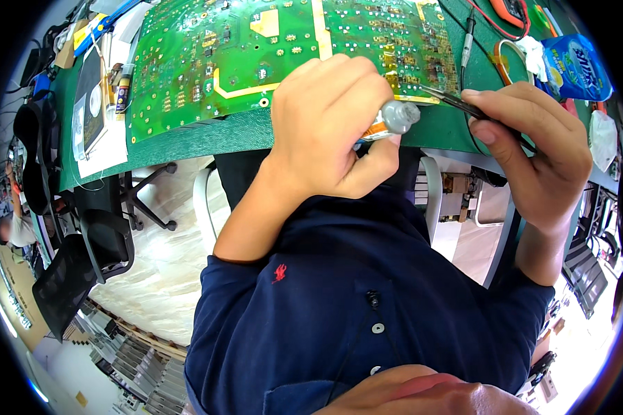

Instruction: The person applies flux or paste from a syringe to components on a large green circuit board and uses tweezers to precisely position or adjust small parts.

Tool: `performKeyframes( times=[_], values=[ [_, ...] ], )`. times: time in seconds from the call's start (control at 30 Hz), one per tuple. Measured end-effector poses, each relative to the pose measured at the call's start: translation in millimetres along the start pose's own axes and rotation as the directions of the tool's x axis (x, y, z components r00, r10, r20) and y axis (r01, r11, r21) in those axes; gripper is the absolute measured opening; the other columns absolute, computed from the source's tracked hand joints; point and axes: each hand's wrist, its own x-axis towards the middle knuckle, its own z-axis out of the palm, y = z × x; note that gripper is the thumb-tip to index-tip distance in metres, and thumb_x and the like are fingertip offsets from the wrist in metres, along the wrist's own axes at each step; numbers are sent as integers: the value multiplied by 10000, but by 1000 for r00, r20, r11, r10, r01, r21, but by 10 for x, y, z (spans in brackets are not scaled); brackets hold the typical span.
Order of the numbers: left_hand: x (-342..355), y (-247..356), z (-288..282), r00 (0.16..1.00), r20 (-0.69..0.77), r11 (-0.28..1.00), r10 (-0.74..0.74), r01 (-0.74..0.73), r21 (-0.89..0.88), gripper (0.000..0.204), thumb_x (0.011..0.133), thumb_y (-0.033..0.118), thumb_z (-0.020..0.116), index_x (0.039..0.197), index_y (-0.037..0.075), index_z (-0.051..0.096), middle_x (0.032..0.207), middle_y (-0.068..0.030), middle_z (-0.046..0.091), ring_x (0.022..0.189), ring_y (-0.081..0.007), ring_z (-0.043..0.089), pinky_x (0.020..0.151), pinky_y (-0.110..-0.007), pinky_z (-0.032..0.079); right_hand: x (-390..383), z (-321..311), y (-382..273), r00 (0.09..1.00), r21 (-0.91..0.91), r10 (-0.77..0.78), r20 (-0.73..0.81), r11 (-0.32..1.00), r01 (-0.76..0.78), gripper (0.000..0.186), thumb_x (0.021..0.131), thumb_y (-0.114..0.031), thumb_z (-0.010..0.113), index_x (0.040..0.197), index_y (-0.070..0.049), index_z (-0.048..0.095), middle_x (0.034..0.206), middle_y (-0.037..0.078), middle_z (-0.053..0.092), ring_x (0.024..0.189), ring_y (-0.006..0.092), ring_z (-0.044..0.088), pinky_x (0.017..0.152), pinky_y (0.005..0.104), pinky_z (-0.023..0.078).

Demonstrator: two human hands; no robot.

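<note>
My left hand (329,128) is closed around a small bottle (399,117) with a grey top and an orange and white label; most of its body is hidden in my fist. Between the thumb and fingers of my right hand (536,149) is a pair of dark tweezers (457,102). Their tips point left, at the near right edge of a large green circuit board (169,90). The board is dense with small components, and the bottle's top sits just off its near edge, left of the tweezers.
The board lies on a green work mat (208,136). To the right are a test probe (467,48), an orange-red multimeter (509,10) and a blue wipes packet (578,69). White paper (104,166) lies at left. A black chair (83,256) and another person (21,232) are farther left.
</note>
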Motion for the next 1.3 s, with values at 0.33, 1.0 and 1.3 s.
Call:
performKeyframes(
  times=[0.33, 1.0, 1.3],
  values=[
    [-33, -35, 18, 999, -31, 999, 32, -33, -18, 187, 640, 175, 626, 674, 23, 523, 593, -95, 498, 503, -243, 467, 472, -319, 319, -22, 0, 74, 997, 59, -3, 73, 998, -1, 232, 712, 119, 670, 942, 92, 655, 824, 161, 666, 681, 205, 625, 588, 261, 469],
    [-36, -49, 20, 999, -37, 999, 39, -38, 7, 192, 645, 180, 626, 668, 21, 521, 599, -99, 498, 504, -250, 471, 478, -320, 328, -19, 1, 73, 993, 90, -23, 116, 996, 13, 243, 728, 93, 671, 970, 93, 655, 788, 151, 643, 667, 195, 613, 572, 253, 454],
    [-15, -20, 28, 1000, -19, 1000, 23, -23, 1, 187, 628, 164, 631, 659, 20, 515, 598, -104, 500, 511, -258, 480, 486, -322, 340, -79, -76, 273, 1000, 150, 28, 11, 988, -29, 249, 852, 1, 617, 1090, 72, 631, 806, 90, 618, 670, 103, 524, 579, 190, 368]
  ],
)
